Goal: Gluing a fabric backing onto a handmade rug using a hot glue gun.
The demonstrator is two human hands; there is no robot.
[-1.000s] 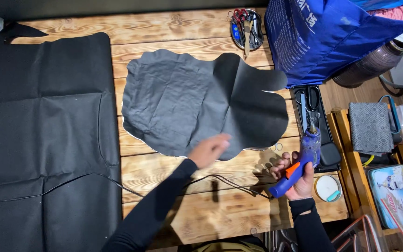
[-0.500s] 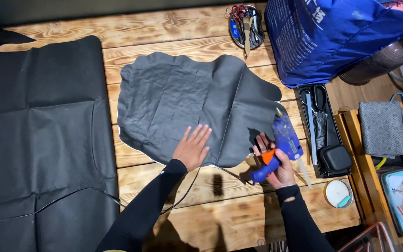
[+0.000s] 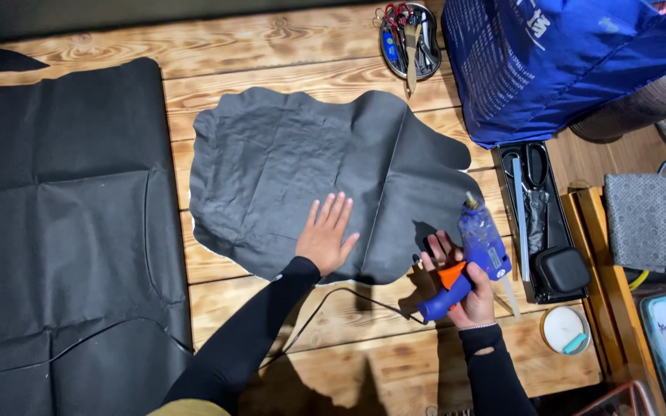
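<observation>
Left hand (image 3: 327,237) flat, palm down, fingers spread, pressing on the lower edge of the cut dark grey leather piece (image 3: 302,169). The piece lies creased on the wooden bench (image 3: 271,69), most of it stretching ahead of and to the left of that hand; its lower right lobe reaches just short of the right hand.

Right hand (image 3: 468,296) closed around a blue glue gun (image 3: 472,258), grip wrapped, orange trigger (image 3: 450,275) under the fingers. Nozzle points away from the person, tip near the right edge of the leather piece; cannot tell if it touches. Black cord (image 3: 333,296) runs from the gun's handle back under the left forearm toward the person.

Both arms in black sleeves. Hands are near each other, left slightly ahead, with the leather's edge between them.

Far left of the left hand: large black fabric sheet (image 3: 63,231) covering that end of the bench, well apart from the leather piece's left edge only by a strip of bare wood.

Right of the right hand: black tray (image 3: 502,162) with scissors and a small black case (image 3: 563,270); a round white tin (image 3: 566,330) just beside the wrist. Further right, a grey folded cloth (image 3: 645,219).

Ahead of the right hand: blue bag (image 3: 564,62). Ahead, between both hands: round dish of tools (image 3: 410,31) at the far bench edge.
</observation>
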